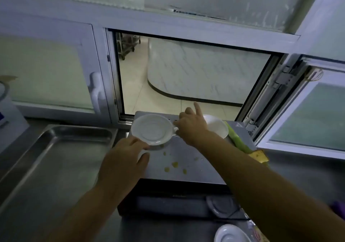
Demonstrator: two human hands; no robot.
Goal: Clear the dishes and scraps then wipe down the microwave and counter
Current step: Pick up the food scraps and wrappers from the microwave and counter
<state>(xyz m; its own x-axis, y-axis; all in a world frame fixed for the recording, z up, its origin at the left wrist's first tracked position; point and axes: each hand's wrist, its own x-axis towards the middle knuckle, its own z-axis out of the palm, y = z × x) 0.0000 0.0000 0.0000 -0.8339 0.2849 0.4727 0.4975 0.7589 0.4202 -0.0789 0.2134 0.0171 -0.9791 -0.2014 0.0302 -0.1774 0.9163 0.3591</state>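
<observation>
Two hands reach over the top of a grey microwave (188,159) in the middle of the frame. The left hand (124,164) grips the near rim of a white plate (152,129) at the microwave's far left corner, thumb curled toward the plate's lower edge. The right hand (191,125) is further back, its thumb and curled fingers pinching a small tab on the plate's right edge while the index finger sticks up and away. Just right of that hand sits a white bowl (219,127), partly hidden by the wrist. Along the microwave's right edge lies a green vegetable scrap (238,140), and beside its near end a yellow cloth (258,156) hangs over the corner. Several yellowish crumbs and smears (174,165) dot the microwave's top, below the plate. To the left, on the steel counter (16,144), rests a shallow metal tray (56,159). At the bottom right of the frame a white saucer (231,234) shows in part, and another pale dish (222,205) appears dimly in or against the microwave's dark front; which, I cannot tell. Behind everything, an open serving window (186,69) fills the centre of the frame, looking onto a tiled floor and a curved marble-patterned counter beyond
</observation>
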